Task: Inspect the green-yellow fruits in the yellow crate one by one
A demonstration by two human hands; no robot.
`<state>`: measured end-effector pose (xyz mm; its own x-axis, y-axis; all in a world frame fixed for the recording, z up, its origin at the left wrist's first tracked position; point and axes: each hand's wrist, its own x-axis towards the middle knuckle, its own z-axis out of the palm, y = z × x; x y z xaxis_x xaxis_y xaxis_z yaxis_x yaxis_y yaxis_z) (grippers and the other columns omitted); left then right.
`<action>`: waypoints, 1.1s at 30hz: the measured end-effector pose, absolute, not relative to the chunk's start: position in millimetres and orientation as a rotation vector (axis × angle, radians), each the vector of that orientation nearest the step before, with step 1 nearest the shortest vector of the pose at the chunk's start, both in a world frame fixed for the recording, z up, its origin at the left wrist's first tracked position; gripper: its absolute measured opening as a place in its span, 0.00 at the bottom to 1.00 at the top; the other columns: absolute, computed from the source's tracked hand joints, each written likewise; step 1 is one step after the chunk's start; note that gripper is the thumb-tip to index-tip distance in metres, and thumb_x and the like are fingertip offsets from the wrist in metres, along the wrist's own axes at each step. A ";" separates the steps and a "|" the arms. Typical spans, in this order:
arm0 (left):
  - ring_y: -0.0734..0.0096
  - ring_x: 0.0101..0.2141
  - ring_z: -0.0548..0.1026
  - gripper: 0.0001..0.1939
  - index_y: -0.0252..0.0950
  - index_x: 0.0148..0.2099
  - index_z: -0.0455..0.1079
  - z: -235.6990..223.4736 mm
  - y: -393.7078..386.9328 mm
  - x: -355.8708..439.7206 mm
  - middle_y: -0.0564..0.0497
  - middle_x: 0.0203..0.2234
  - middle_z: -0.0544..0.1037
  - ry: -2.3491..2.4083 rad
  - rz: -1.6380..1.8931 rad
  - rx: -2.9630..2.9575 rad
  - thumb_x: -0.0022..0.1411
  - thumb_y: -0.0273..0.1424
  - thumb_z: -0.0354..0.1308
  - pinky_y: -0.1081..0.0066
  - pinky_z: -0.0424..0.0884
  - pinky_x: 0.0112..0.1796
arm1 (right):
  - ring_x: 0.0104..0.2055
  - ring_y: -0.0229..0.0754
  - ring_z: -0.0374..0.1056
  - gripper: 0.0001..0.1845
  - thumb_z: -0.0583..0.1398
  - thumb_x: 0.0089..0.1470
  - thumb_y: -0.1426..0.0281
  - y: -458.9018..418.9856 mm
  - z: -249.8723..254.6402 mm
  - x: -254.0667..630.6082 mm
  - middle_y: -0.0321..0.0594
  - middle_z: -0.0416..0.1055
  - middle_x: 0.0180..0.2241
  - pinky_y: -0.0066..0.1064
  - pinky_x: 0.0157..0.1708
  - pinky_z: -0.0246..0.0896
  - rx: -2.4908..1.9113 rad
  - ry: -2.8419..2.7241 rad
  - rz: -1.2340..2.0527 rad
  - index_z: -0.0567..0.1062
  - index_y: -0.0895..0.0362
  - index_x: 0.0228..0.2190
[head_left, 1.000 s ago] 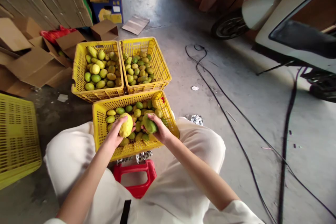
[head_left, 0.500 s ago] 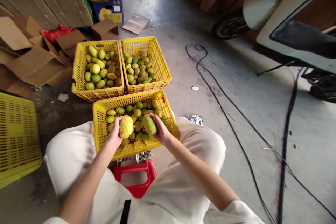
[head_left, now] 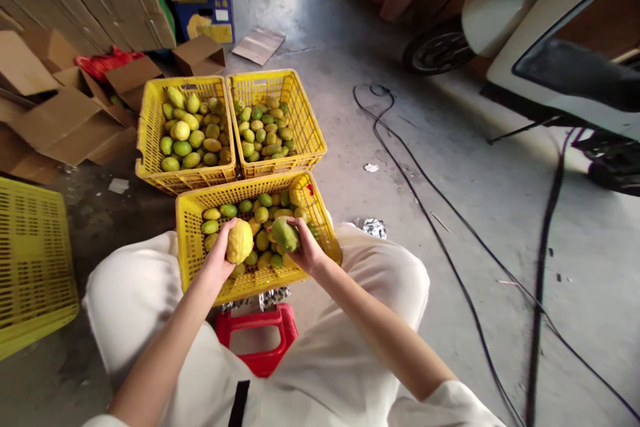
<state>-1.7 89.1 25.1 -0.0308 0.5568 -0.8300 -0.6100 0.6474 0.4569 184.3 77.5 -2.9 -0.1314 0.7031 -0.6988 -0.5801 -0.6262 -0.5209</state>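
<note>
My left hand (head_left: pixel 220 255) is closed round a large yellow bumpy lemon (head_left: pixel 239 240). A greener lemon (head_left: pixel 285 234) sits in the closed fingers of my right hand (head_left: pixel 306 250). Both hands hover over the near yellow crate (head_left: pixel 186 240), which rests between my knees and holds several green and yellow lemons. Beyond it stand two more yellow crates side by side: the left crate (head_left: pixel 148 140) has larger fruit, the right crate (head_left: pixel 309 130) smaller fruit.
A red stool (head_left: pixel 260 340) shows under the near crate. An empty yellow crate (head_left: pixel 30 260) lies at the left. Cardboard boxes (head_left: pixel 65 113) pile up at the back left. Black cables (head_left: pixel 450 227) run over the concrete floor, and a scooter (head_left: pixel 550 40) is parked at the right.
Both hands have turned their lemons slightly and lifted them a little. The crates have not moved.
</note>
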 end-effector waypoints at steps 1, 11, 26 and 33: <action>0.69 0.26 0.81 0.09 0.32 0.40 0.75 24.6 89.5 -1.5 0.50 0.25 0.80 1.298 0.924 -0.072 0.70 0.32 0.57 0.74 0.79 0.28 | 0.46 0.49 0.77 0.15 0.66 0.47 0.56 77.4 -4.4 184.2 0.37 0.81 0.33 0.34 0.39 0.73 -1.241 -0.163 1.873 0.76 0.51 0.35; 0.66 0.24 0.80 0.19 0.32 0.41 0.75 37.4 95.1 -1.2 0.45 0.27 0.81 1.297 0.824 -0.190 0.75 0.41 0.49 0.70 0.80 0.25 | 0.35 0.45 0.77 0.18 0.72 0.44 0.57 77.8 9.4 179.6 0.32 0.76 0.28 0.37 0.38 0.74 -1.175 -0.205 1.877 0.75 0.51 0.33; 0.65 0.27 0.82 0.12 0.33 0.40 0.75 35.3 91.7 1.2 0.45 0.27 0.82 1.273 0.853 -0.108 0.71 0.32 0.53 0.71 0.80 0.28 | 0.40 0.50 0.78 0.19 0.70 0.43 0.52 79.8 7.8 184.0 0.38 0.79 0.28 0.36 0.35 0.75 -1.200 -0.228 1.872 0.79 0.52 0.30; 0.68 0.23 0.79 0.13 0.32 0.38 0.74 38.7 94.8 0.4 0.45 0.26 0.81 1.294 0.847 -0.076 0.72 0.35 0.56 0.73 0.78 0.24 | 0.35 0.45 0.75 0.19 0.75 0.40 0.59 80.1 7.5 180.4 0.32 0.75 0.28 0.38 0.40 0.75 -1.231 -0.222 1.804 0.76 0.52 0.30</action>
<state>0.4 94.8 38.7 0.0246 0.5071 -0.8615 -0.5871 0.7048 0.3982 180.4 80.1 7.5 -0.0862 0.7563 -0.6486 -0.5769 -0.5686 -0.5864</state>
